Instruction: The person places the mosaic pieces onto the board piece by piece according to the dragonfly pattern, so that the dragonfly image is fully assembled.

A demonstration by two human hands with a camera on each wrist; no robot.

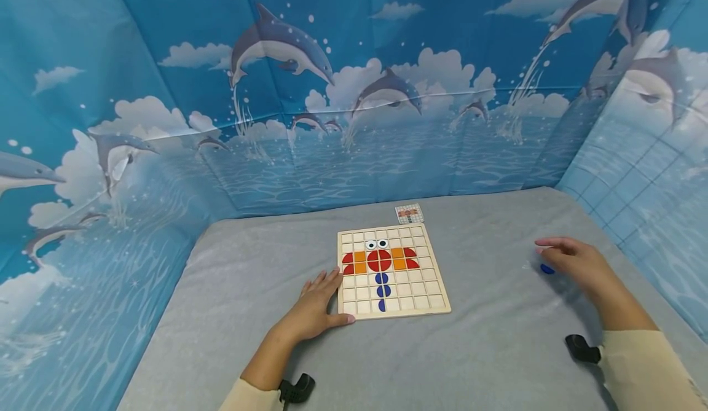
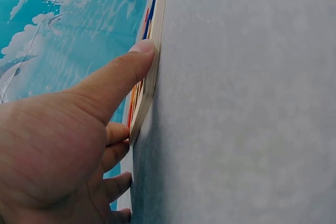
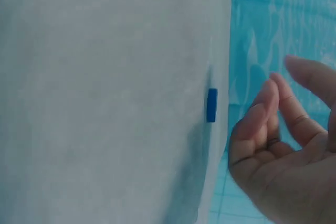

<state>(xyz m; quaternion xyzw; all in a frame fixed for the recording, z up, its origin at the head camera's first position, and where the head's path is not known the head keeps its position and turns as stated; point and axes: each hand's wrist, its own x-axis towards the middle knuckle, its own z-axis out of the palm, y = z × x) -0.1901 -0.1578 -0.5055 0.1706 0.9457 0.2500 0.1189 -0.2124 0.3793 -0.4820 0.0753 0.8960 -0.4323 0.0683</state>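
Note:
A square wooden grid board point(image 1: 423, 301) lies on the grey cloth with red, orange and blue pieces and two eye pieces point(image 1: 371, 245) in its cells. My left hand point(image 1: 314, 308) rests at the board's near left corner, the thumb point(image 2: 123, 74) on the near edge and the fingers along the left side. Off to the right, my right hand point(image 1: 575, 266) hovers just above a loose blue piece point(image 1: 547, 268), holding nothing. In the right wrist view a gap separates the fingers from that blue piece point(image 3: 211, 105).
A small picture card point(image 1: 409, 214) lies just beyond the board's far edge. Grey cloth point(image 1: 487, 337) covers the surface. A blue dolphin-print curtain point(image 1: 343, 171) hangs behind and at both sides. Each wrist carries a black device point(image 1: 582, 348).

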